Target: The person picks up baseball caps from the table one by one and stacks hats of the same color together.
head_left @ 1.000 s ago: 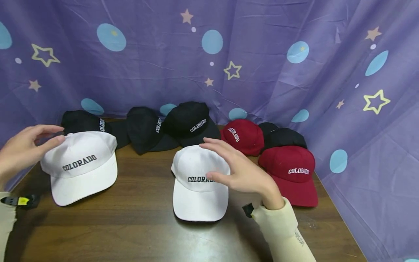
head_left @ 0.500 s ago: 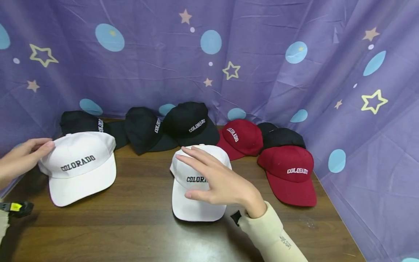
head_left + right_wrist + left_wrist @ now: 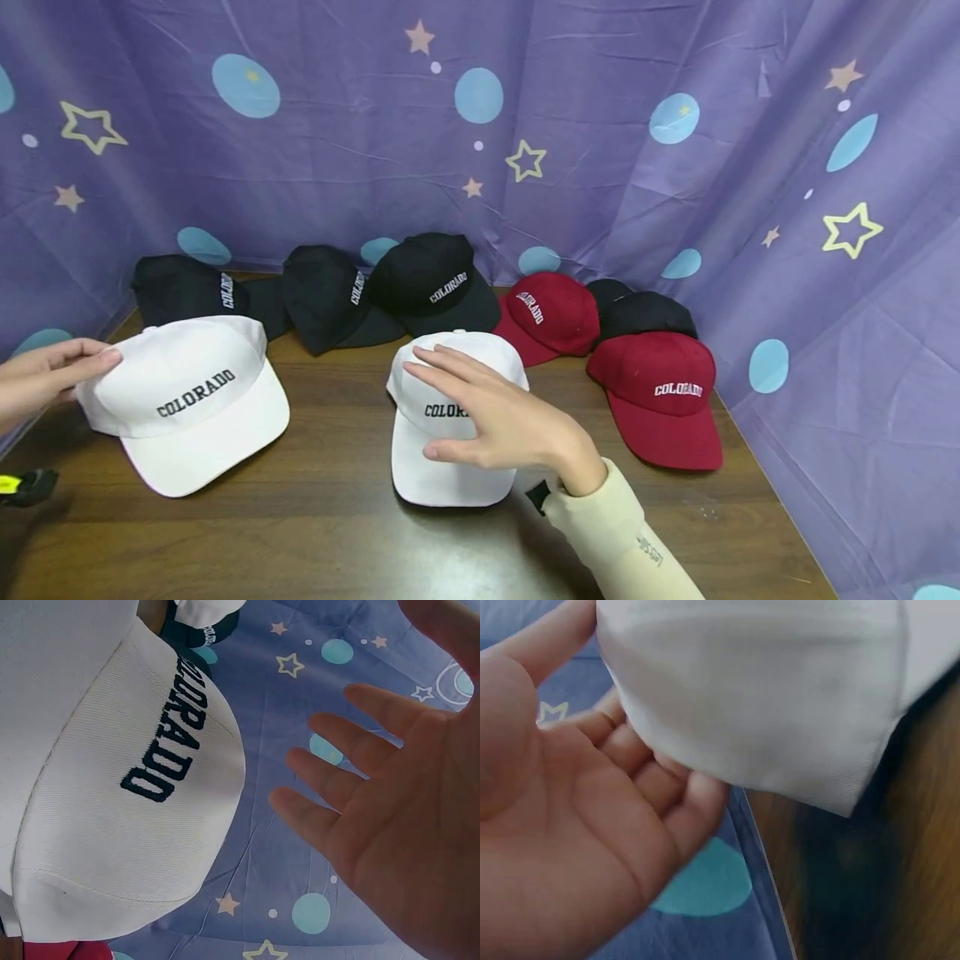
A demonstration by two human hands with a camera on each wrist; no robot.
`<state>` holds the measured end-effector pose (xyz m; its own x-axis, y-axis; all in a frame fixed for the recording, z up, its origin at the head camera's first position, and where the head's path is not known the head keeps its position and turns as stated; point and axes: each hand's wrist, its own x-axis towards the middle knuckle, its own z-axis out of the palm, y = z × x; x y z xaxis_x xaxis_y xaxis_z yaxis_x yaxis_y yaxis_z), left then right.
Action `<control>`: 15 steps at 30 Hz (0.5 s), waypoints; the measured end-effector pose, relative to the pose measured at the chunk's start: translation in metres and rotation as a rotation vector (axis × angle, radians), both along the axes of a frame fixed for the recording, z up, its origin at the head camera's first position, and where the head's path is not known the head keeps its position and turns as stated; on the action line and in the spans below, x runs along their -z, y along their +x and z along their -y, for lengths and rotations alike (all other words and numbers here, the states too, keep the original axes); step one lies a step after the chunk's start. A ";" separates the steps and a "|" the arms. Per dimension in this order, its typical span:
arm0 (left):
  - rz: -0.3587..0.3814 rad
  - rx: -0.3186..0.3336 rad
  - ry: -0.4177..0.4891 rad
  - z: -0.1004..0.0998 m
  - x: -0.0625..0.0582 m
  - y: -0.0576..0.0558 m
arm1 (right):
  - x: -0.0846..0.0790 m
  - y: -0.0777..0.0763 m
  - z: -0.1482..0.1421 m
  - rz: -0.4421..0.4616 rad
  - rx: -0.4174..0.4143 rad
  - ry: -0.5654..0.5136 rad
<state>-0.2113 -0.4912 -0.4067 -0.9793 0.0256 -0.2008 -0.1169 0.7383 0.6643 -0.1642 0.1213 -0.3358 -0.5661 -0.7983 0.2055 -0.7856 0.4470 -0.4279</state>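
Observation:
At the left, a white baseball cap (image 3: 187,375) lettered COLORADO sits tilted, its brim toward the front. My left hand (image 3: 56,372) pinches that cap's rear edge, thumb on the outside; the left wrist view shows the fingers curled under the rim of the same white cap (image 3: 757,690). A second white cap (image 3: 431,462) stands in the middle of the table, brim forward. Over it my right hand (image 3: 502,417) hovers with fingers spread, covering part of its lettering. In the right wrist view the right hand (image 3: 405,787) is apart from the white cap (image 3: 135,825).
Black caps (image 3: 427,279) line the back edge of the wooden table (image 3: 315,517). To the right are a red cap (image 3: 558,312), a black cap (image 3: 648,315) and another red cap (image 3: 663,417) in front. A purple patterned curtain (image 3: 360,167) encloses the back and sides.
My left hand has lowered onto the left white cap's rear edge and gripped it; that cap has shifted right and forward, tilting. My right hand has moved left over the middle cap.

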 end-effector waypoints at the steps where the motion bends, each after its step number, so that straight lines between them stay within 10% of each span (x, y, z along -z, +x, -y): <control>1: -0.024 -0.006 0.037 -0.002 0.001 0.001 | 0.000 0.000 0.000 0.002 -0.001 0.000; 7: -0.120 0.033 0.164 -0.022 -0.008 0.004 | -0.001 -0.002 -0.003 0.012 0.002 -0.006; 15: -0.254 0.073 0.227 -0.071 -0.052 0.020 | -0.004 -0.004 -0.007 0.029 0.019 -0.032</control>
<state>-0.1916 -0.4197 -0.3549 -0.9913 0.1133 0.0676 0.1205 0.5691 0.8134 -0.1683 0.1280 -0.3319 -0.5872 -0.7807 0.2139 -0.7641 0.4474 -0.4648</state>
